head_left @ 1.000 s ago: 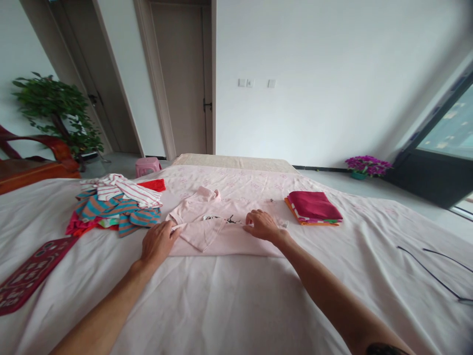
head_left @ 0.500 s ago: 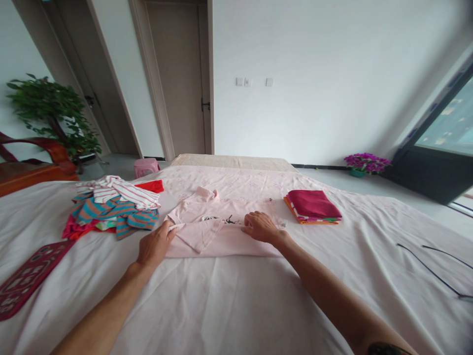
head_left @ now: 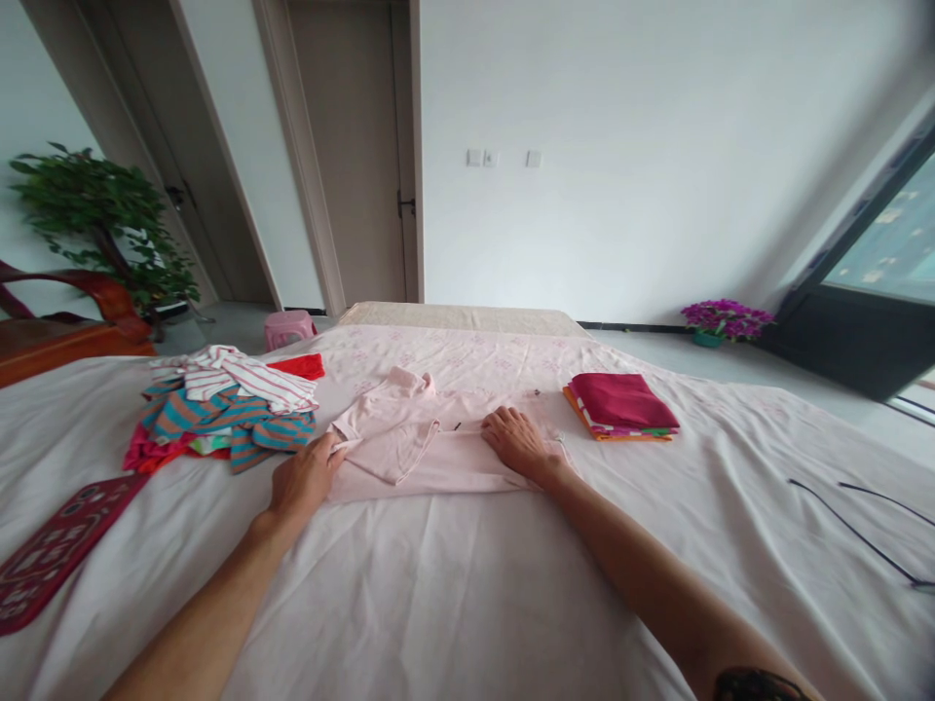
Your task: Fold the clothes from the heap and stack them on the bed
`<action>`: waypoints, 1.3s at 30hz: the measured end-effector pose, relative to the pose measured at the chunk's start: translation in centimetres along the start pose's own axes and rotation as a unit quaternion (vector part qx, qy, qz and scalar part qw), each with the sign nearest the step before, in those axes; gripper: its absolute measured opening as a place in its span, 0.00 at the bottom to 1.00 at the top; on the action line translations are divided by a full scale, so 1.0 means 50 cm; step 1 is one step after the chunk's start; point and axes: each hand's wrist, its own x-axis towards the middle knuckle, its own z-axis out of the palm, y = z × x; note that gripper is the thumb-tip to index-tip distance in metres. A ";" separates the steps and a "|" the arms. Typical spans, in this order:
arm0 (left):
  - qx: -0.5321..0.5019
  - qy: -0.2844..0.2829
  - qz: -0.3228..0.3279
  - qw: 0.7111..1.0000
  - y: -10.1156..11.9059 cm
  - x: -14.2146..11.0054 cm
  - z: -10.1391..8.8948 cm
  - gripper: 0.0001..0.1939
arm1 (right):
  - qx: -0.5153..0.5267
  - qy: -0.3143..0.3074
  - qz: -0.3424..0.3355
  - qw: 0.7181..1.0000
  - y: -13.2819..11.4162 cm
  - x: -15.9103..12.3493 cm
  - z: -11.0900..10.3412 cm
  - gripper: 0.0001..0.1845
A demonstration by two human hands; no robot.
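A pale pink shirt [head_left: 409, 462] lies in front of me with its near side folded over and one sleeve on top. Its collar points to the far left. My left hand [head_left: 307, 477] pinches the shirt's left edge by the shoulder. On the right part of the folded cloth, my right hand [head_left: 515, 443] lies flat with its fingers stretched out. Under the fold, only a small dark bit of the print shows.
Rumpled clothes [head_left: 234, 404] are heaped at the left, beyond a dark red patterned board [head_left: 65, 550]. Folded clothes [head_left: 620, 404] stand stacked at the right. Dark cords [head_left: 851, 531] lie farther right on the white sheet [head_left: 467, 604]. A pink stool [head_left: 288, 329] stands behind.
The folded-over part of the shirt has moved farther from me and now covers most of the print. My right hand has flattened onto it. My left hand keeps its hold.
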 end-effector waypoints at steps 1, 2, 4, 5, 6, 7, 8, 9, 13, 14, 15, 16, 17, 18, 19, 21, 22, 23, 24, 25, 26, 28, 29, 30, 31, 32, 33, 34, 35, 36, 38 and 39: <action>-0.005 0.008 0.004 1.000 -0.002 0.000 0.001 0.14 | 0.000 -0.008 -0.002 1.000 0.001 -0.002 -0.003 0.15; -0.006 0.021 0.012 1.000 -0.003 -0.001 0.002 0.14 | 0.002 -0.018 -0.008 1.000 0.002 -0.004 -0.007 0.15; -0.001 0.065 0.037 0.997 -0.006 -0.004 -0.001 0.13 | 0.008 -0.034 -0.018 0.999 0.007 -0.008 -0.016 0.16; 0.002 0.095 0.055 0.994 -0.007 -0.005 -0.005 0.13 | 0.009 -0.039 -0.019 0.999 0.012 -0.011 -0.020 0.16; 0.002 0.124 0.076 0.989 -0.008 -0.008 -0.008 0.13 | 0.009 -0.040 -0.015 0.999 0.017 -0.014 -0.023 0.16; -0.004 0.148 0.099 0.984 -0.007 -0.011 -0.012 0.13 | 0.005 -0.037 -0.005 0.999 0.024 -0.019 -0.026 0.17; -0.017 0.161 0.126 0.979 -0.006 -0.015 -0.016 0.12 | -0.003 -0.031 0.010 0.999 0.033 -0.024 -0.028 0.18; -0.036 0.160 0.158 0.974 -0.004 -0.020 -0.018 0.11 | -0.011 -0.026 0.028 0.999 0.043 -0.029 -0.031 0.20; -0.112 0.071 0.291 0.947 0.017 -0.041 -0.016 0.12 | -0.029 -0.049 0.084 0.995 0.093 -0.051 -0.054 0.22; -0.121 0.052 0.308 0.942 0.023 -0.045 -0.014 0.12 | -0.025 -0.062 0.087 0.994 0.107 -0.055 -0.062 0.20; -0.127 0.040 0.315 0.940 0.029 -0.048 -0.012 0.12 | -0.019 -0.076 0.089 0.993 0.119 -0.058 -0.070 0.18; -0.131 0.032 0.317 0.939 0.033 -0.049 -0.010 0.11 | -0.013 -0.092 0.092 0.991 0.129 -0.059 -0.078 0.16; -0.134 0.027 0.316 0.939 0.036 -0.050 -0.010 0.11 | -0.006 -0.108 0.096 0.989 0.138 -0.060 -0.086 0.14; -0.138 0.022 0.313 0.939 0.038 -0.050 -0.009 0.11 | -0.001 -0.124 0.101 0.987 0.144 -0.059 -0.092 0.12; -0.142 0.017 0.311 0.939 0.039 -0.050 -0.009 0.11 | 0.001 -0.135 0.106 0.985 0.148 -0.057 -0.097 0.10; -0.148 0.009 0.310 0.939 0.038 -0.048 -0.009 0.12 | -0.006 -0.115 0.117 0.986 0.150 -0.052 -0.102 0.08; -0.150 0.007 0.310 0.939 0.036 -0.047 -0.009 0.12 | -0.016 -0.084 0.121 0.989 0.148 -0.049 -0.102 0.08; -0.150 0.005 0.311 0.939 0.035 -0.046 -0.008 0.12 | -0.026 -0.047 0.124 0.991 0.145 -0.046 -0.099 0.09; -0.150 0.003 0.311 0.938 0.033 -0.045 -0.007 0.13 | -0.036 -0.016 0.126 0.991 0.141 -0.044 -0.095 0.09; -0.149 0.001 0.310 0.939 0.031 -0.044 -0.006 0.13 | -0.042 0.003 0.128 0.991 0.137 -0.042 -0.090 0.10; -0.148 -0.004 0.309 0.940 0.029 -0.044 -0.006 0.13 | -0.044 0.007 0.132 0.990 0.134 -0.043 -0.084 0.10; -0.147 -0.017 0.306 0.940 0.026 -0.043 -0.006 0.14 | -0.037 -0.010 0.153 0.987 0.131 -0.048 -0.072 0.13; -0.148 -0.023 0.306 0.940 0.024 -0.043 -0.007 0.14 | -0.033 -0.014 0.171 0.985 0.132 -0.053 -0.068 0.14; -0.149 -0.030 0.306 0.940 0.023 -0.043 -0.009 0.14 | -0.030 -0.010 0.194 0.981 0.133 -0.060 -0.065 0.16; -0.150 -0.035 0.307 0.939 0.022 -0.043 -0.011 0.14 | -0.027 -0.003 0.216 0.976 0.136 -0.068 -0.065 0.18; -0.151 -0.039 0.308 0.939 0.022 -0.044 -0.015 0.14 | -0.022 0.002 0.237 0.971 0.139 -0.077 -0.066 0.19; -0.151 -0.042 0.309 0.938 0.021 -0.045 -0.019 0.13 | -0.017 0.001 0.256 0.967 0.143 -0.087 -0.069 0.21; -0.150 -0.044 0.312 0.937 0.020 -0.047 -0.023 0.12 | -0.010 -0.007 0.272 0.962 0.146 -0.098 -0.072 0.23; -0.149 -0.045 0.316 0.936 0.019 -0.049 -0.028 0.10 | -0.003 -0.022 0.285 0.958 0.149 -0.109 -0.075 0.24; -0.147 -0.046 0.321 0.935 0.017 -0.052 -0.032 0.10 | 0.004 -0.037 0.295 0.955 0.150 -0.120 -0.077 0.26; -0.140 -0.048 0.331 0.932 0.013 -0.057 -0.038 0.13 | 0.021 -0.058 0.306 0.950 0.150 -0.140 -0.078 0.28; -0.136 -0.045 0.333 0.932 0.010 -0.059 -0.039 0.15 | 0.039 -0.061 0.301 0.951 0.149 -0.149 -0.076 0.27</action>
